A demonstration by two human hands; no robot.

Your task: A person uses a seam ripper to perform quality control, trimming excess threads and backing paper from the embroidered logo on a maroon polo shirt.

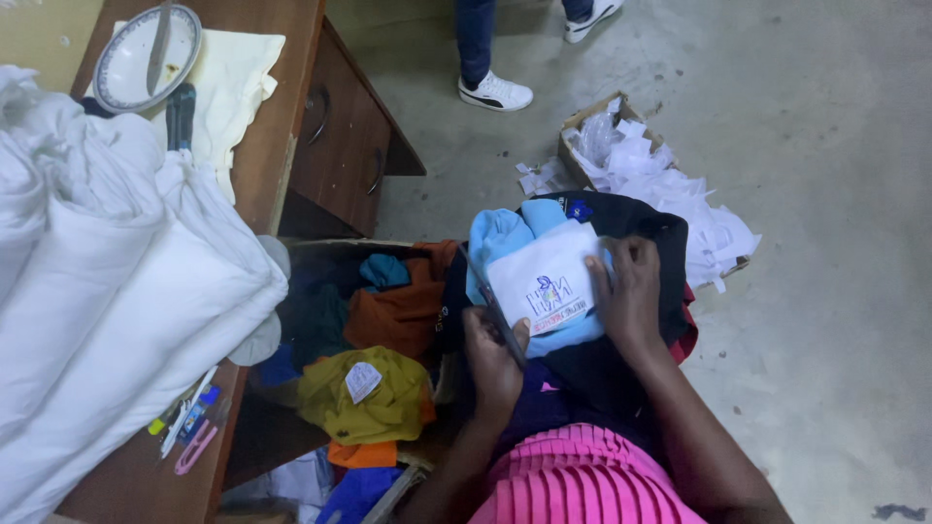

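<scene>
A light blue garment lies on a black garment across my lap. On it sits a white patch with a printed emblem. My left hand grips dark scissors along the patch's left edge. My right hand presses on the patch's right edge, fingers spread over it. A pink pleated skirt covers my lap below.
A box of coloured clothes sits at my left. White rolled fabric and a plate lie on a wooden desk. A cardboard box of white scraps lies ahead. Another person's legs and sneaker stand beyond.
</scene>
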